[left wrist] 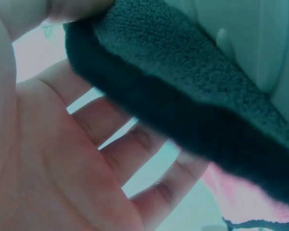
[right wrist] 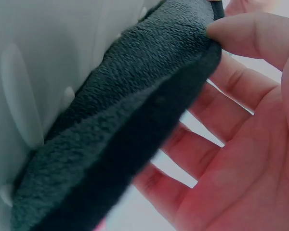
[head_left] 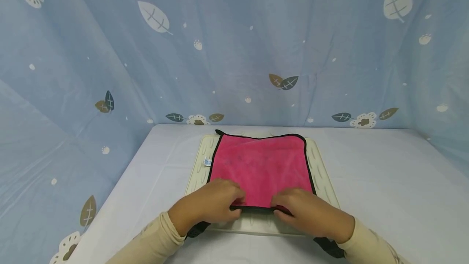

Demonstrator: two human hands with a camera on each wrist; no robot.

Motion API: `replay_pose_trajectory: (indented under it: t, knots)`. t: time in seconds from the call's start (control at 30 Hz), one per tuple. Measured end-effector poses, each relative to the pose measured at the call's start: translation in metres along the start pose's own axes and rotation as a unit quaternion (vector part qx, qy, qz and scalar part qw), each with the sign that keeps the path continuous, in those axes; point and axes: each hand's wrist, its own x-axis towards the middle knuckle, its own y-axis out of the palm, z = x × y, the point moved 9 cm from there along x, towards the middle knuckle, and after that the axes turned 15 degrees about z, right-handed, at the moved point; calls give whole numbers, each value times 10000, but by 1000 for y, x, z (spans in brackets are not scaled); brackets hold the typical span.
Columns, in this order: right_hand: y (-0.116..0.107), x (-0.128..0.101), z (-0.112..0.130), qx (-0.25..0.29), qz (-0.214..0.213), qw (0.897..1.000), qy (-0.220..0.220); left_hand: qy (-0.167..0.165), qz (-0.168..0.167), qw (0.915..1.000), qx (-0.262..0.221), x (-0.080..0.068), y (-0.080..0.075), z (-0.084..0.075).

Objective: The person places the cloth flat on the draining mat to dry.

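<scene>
Both hands (head_left: 210, 205) (head_left: 307, 211) pinch pink cloth (head_left: 261, 168); tag (head_left: 207, 161) unreadable.

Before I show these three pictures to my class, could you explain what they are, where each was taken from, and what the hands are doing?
No machine here: a person wears three cameras. The wide picture comes from the head, looking down at a white table. On it lies a pale ribbed mat, and on that a pink cloth with black edging. The left hand and right hand each pinch its near edge. The two close-ups come from wrist cameras, showing palms and the cloth's edge, which looks dark from there.
</scene>
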Motion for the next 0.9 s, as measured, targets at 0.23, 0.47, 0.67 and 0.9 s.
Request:
replay_pose_trajectory:
  t: [0.23,0.47,0.67,0.9]
  knots:
    - [3,-1,2,-40,146,9999,16,166,32,9999,-26,-1,-1,-5]
    - [6,-1,8,-47,215,9995,-231,175,175,9995,-193,-1,2,-6]
    - [9,-1,12,-98,206,9990,-377,176,242,9991,-300,-2,5,-6]
    - [10,1,13,-328,193,9988,-296,125,298,9991,-277,-4,5,-7]
